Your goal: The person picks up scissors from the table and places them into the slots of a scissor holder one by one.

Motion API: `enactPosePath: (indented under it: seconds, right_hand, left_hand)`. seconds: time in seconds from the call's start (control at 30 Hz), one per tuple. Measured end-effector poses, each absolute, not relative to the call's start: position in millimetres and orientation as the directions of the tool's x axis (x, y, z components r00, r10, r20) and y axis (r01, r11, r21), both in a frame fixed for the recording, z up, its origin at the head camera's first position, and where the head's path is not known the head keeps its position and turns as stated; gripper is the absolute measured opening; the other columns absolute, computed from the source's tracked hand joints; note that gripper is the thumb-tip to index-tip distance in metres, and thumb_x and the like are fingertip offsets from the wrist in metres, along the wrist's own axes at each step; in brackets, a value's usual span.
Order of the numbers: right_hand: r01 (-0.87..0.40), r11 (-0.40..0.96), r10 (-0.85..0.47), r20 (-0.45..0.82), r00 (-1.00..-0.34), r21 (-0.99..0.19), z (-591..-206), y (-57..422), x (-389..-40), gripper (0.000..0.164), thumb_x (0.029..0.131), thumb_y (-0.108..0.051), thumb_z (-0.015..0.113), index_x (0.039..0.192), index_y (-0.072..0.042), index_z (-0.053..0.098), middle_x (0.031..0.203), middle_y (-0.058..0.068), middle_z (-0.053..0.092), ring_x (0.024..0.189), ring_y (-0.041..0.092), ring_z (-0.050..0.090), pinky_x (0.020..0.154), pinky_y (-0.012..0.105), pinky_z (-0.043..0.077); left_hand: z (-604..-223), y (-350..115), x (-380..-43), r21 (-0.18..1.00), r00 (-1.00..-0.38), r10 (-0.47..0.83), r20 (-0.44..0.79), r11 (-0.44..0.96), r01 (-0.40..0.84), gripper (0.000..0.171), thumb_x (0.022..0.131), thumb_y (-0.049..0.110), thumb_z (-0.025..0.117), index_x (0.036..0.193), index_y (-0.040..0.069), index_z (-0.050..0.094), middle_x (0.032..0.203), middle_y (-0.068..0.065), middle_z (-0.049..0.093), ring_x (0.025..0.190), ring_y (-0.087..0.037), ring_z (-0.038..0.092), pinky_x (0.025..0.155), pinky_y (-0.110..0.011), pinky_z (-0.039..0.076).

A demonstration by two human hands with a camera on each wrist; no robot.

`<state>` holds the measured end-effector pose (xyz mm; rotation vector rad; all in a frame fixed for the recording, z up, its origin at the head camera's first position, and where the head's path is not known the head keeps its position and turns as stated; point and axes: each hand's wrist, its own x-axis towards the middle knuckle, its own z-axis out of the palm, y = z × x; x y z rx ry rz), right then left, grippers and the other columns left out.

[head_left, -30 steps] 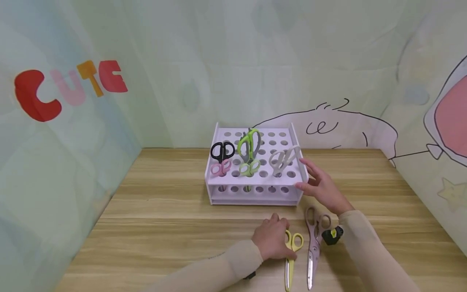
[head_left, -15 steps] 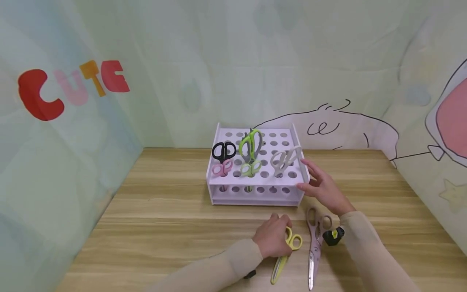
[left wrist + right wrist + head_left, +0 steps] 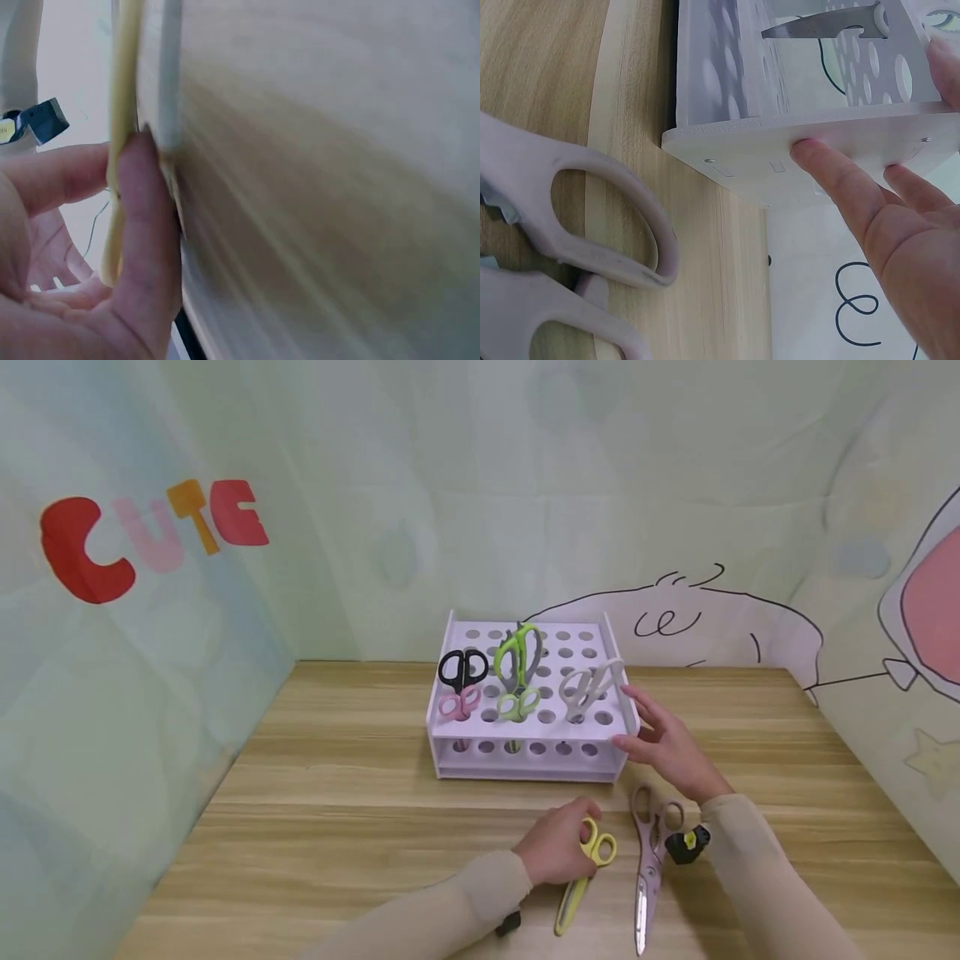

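Observation:
My left hand (image 3: pixel 558 846) pinches yellow scissors (image 3: pixel 604 850) by the handles just above the table. Their yellow blade end slants down toward the front; in the left wrist view, thumb and finger press on the edge of the yellow handle (image 3: pixel 124 82). My right hand (image 3: pixel 671 747) grips the right side of a white rack (image 3: pixel 525 731), fingers along the outer wall (image 3: pixel 750 157) and thumb round its front edge. Several scissors stand in the rack's holes: black (image 3: pixel 462 670), pink (image 3: pixel 459 702), light green (image 3: pixel 517 703), bright green and grey (image 3: pixel 517 656), and whitish (image 3: pixel 588 689).
Pinkish-mauve scissors (image 3: pixel 649 864) lie on the wooden table (image 3: pixel 337 827) right of the yellow ones, below my right wrist. A printed cloth backdrop (image 3: pixel 360 527) encloses the table at the back and sides.
My left hand has taken the yellow scissors by the handles and turned them, so the blade end has swung left. They have moved slightly left. My right hand stays at the rack.

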<state>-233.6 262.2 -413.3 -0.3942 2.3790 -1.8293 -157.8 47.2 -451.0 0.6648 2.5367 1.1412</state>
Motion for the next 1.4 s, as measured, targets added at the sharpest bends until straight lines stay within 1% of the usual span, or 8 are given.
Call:
enactPosePath:
  seconds: [0.17,0.33,0.47,0.57,0.7,0.83,1.13,1.4]
  right_hand:
    - [-0.134,0.237,-0.269,0.067,-0.961,-0.962,-414.3,262.3,-233.4,0.082,0.094,-0.012,0.069,0.159,-0.021,0.021,0.162,0.018,0.016,0.136,0.049,0.035,0.091,0.043,0.053]
    - [-0.141,0.238,-0.274,0.073,-0.959,-0.961,-413.7,261.8,-234.6,0.082,0.093,-0.013,0.070,0.159,-0.021,0.021,0.162,0.018,0.015,0.135,0.050,0.036,0.092,0.043,0.053]
    - [-0.139,0.244,-0.276,0.069,-0.959,-0.960,-412.4,261.4,-235.0,0.082,0.093,-0.013,0.070,0.159,-0.021,0.021,0.162,0.018,0.015,0.136,0.050,0.035,0.092,0.044,0.052]
    - [-0.136,0.244,-0.277,0.065,-0.959,-0.960,-411.6,261.3,-235.3,0.082,0.094,-0.013,0.070,0.159,-0.022,0.021,0.162,0.017,0.015,0.136,0.049,0.035,0.092,0.045,0.052]
    - [-0.135,0.235,-0.283,0.064,-0.957,-0.963,-411.7,261.8,-235.5,0.082,0.094,-0.014,0.069,0.159,-0.022,0.021,0.162,0.017,0.015,0.137,0.048,0.034,0.092,0.045,0.052]
    - [-0.129,0.236,-0.281,0.060,-0.958,-0.963,-412.2,262.1,-235.5,0.082,0.094,-0.013,0.070,0.159,-0.021,0.021,0.162,0.017,0.015,0.137,0.048,0.035,0.092,0.044,0.052]
    - [-0.130,0.247,-0.275,0.059,-0.960,-0.960,-412.6,261.9,-236.3,0.082,0.094,-0.014,0.070,0.159,-0.022,0.021,0.162,0.016,0.016,0.136,0.047,0.036,0.091,0.042,0.053]
    - [-0.125,0.242,-0.271,0.057,-0.961,-0.962,-410.7,261.2,-233.1,0.082,0.094,-0.012,0.069,0.159,-0.022,0.021,0.162,0.018,0.017,0.135,0.048,0.036,0.092,0.045,0.052]
  left_hand:
    - [-453.2,43.8,-160.9,0.779,-0.847,0.529,-0.046,0.550,0.301,0.061,0.061,-0.003,0.084,0.117,0.004,0.061,0.078,0.005,0.054,0.065,-0.007,0.049,0.061,-0.020,0.044]
    - [-454.5,41.3,-165.6,0.810,-0.841,0.540,-0.031,0.507,0.296,0.058,0.061,-0.007,0.082,0.115,0.003,0.062,0.077,0.002,0.053,0.064,-0.006,0.047,0.058,-0.019,0.043]
    - [-454.5,39.4,-167.6,0.878,-0.834,0.547,-0.065,0.428,0.213,0.056,0.063,-0.014,0.077,0.114,0.002,0.061,0.074,-0.002,0.052,0.058,-0.007,0.047,0.050,-0.021,0.048]
    - [-452.9,38.1,-168.0,0.928,-0.830,0.546,-0.118,0.359,0.104,0.057,0.064,-0.020,0.073,0.115,0.002,0.061,0.072,-0.004,0.051,0.051,-0.010,0.051,0.043,-0.027,0.052]
    - [-451.3,37.4,-168.5,0.952,-0.825,0.538,-0.171,0.305,0.002,0.061,0.065,-0.023,0.070,0.119,0.003,0.060,0.073,-0.006,0.049,0.048,-0.015,0.053,0.043,-0.033,0.055]
    - [-451.7,37.3,-169.2,0.958,-0.827,0.529,-0.191,0.285,-0.040,0.062,0.065,-0.024,0.071,0.121,0.003,0.059,0.076,-0.008,0.050,0.048,-0.017,0.056,0.044,-0.035,0.056]
    - [-452.2,36.0,-171.2,0.957,-0.841,0.515,-0.168,0.291,-0.013,0.061,0.067,-0.021,0.073,0.120,0.005,0.059,0.080,-0.009,0.054,0.048,-0.017,0.056,0.043,-0.034,0.056]
    - [-451.1,33.0,-172.0,0.974,-0.832,0.538,-0.139,0.228,-0.016,0.062,0.067,-0.023,0.073,0.121,0.004,0.059,0.086,-0.011,0.057,0.051,-0.019,0.059,0.046,-0.037,0.057]
